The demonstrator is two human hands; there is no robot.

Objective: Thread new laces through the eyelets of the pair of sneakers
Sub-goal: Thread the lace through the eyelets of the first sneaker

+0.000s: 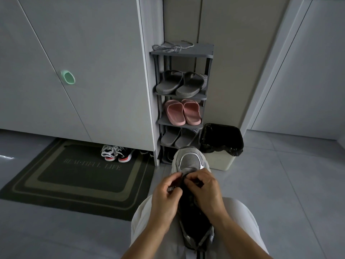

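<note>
Standing far beyond your lap, the shoe rack (202, 50) frames the scene. Nearer, the grey sneaker (190, 161) lies on your lap, toe pointing away. Your left hand (166, 193) and right hand (205, 189) each show a pinching grip on the sneaker at its far eyelets; any lace between fingers is hidden. Loose grey laces (171, 47) lie on the rack's top. Risk: the dark, shadowed throat may make you skip an eyelet.

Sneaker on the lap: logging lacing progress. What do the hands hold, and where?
Left hand and right hand pinch at the front eyelet area of the grey sneaker, behind the toe; whether they hold a lace cannot be told.
</note>
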